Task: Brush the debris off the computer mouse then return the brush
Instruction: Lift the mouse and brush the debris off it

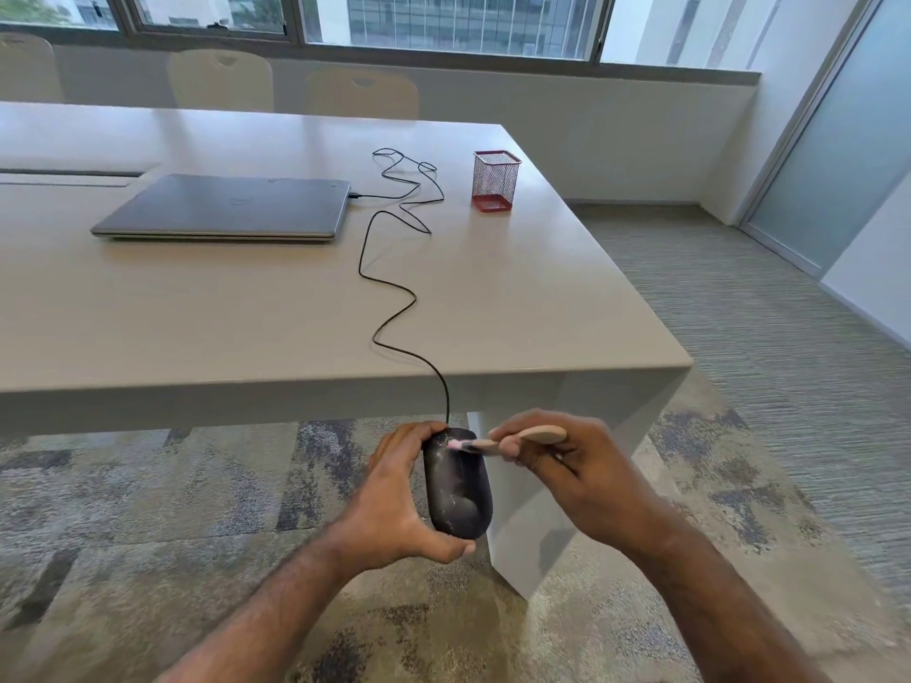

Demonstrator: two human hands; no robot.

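Observation:
A black wired computer mouse (458, 490), streaked with pale dust, is held in the air below the table's front edge. My left hand (399, 500) grips it from the left side, thumb under its near end. My right hand (567, 475) holds a small brush (512, 438) with a light wooden handle and pinkish bristles. The bristles touch the far top end of the mouse. The mouse cable (389, 308) runs up over the table edge to the laptop.
A closed grey laptop (222, 207) lies on the white table (567, 308). A red mesh pen holder (495, 180) stands at the back right, beside the coiled cable. Chairs line the far side. Patterned carpet lies below my hands.

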